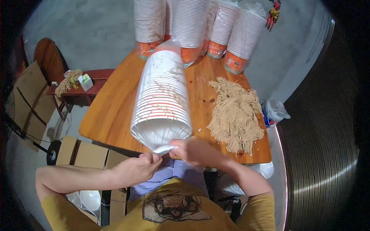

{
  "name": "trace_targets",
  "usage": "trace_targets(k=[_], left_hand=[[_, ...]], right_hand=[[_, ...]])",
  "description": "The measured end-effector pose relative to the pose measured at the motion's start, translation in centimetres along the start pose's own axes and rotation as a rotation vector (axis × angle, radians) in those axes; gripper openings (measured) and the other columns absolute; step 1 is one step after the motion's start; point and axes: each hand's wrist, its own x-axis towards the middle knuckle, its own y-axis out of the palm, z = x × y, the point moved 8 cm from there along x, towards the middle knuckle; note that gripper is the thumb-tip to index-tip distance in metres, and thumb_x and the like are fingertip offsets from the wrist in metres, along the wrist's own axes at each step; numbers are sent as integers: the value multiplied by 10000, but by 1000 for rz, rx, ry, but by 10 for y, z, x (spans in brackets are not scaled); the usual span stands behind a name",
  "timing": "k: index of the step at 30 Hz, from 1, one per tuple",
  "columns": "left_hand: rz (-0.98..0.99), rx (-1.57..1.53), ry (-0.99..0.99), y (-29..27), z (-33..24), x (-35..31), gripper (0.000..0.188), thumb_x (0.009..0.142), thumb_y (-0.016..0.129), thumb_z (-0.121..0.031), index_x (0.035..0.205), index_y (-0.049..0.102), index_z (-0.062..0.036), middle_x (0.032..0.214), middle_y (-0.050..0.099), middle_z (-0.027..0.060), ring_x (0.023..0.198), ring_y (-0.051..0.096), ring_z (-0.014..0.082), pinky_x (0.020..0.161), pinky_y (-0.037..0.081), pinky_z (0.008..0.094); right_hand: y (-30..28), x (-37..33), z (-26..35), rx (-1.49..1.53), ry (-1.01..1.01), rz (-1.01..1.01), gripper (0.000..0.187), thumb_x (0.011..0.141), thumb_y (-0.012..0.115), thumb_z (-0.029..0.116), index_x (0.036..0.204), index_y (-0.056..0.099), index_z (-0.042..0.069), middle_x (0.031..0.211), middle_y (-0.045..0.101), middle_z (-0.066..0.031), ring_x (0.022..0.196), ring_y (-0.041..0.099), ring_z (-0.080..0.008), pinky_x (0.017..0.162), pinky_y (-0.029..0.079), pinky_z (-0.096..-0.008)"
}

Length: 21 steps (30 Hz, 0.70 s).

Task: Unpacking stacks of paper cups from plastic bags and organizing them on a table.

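A long stack of white paper cups lies on the wooden table in a clear plastic bag, open rims toward me. The bag's gathered mouth is twisted tight at the table's near edge. My left hand grips the twisted end from the left, fingers closed. Against the neck of the twist, my right hand pinches the plastic from the right. Right of the stack lies a loose heap of tan strings.
Several bagged cup stacks stand upright along the far edge of the table. A red bench at left bears more string and a tissue box. Cardboard sits below left; a ribbed metal shutter is at right.
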Motion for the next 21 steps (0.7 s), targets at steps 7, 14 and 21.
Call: trace_targets(k=[7, 14, 21], left_hand=[[-151, -1815, -768, 42, 42, -22, 202, 918, 542, -248, 983, 666, -102, 936, 575, 18, 845, 528, 133, 689, 438, 289], [-85, -3191, -1079, 70, 0, -26, 421, 966, 477, -356, 1291, 454, -89, 1271, 476, 22, 1031, 514, 121, 913, 449, 369], [141, -2535, -775, 92, 18, -21, 398, 932, 481, -479, 1144, 527, -146, 1112, 502, 10, 1101, 403, 165, 935, 301, 307]], right_hand=[[21, 7, -23, 749, 225, 104, 350, 958, 415, 318, 804, 564, 41, 646, 534, -41, 613, 535, -123, 594, 433, -268], [55, 22, -52, 1158, 121, -69, 465, 984, 350, 418, 867, 550, 15, 729, 520, -45, 702, 491, -137, 675, 428, -267], [65, 24, -51, 1532, -45, -137, 546, 960, 359, 519, 959, 563, 13, 737, 522, -37, 717, 519, -148, 688, 447, -276]])
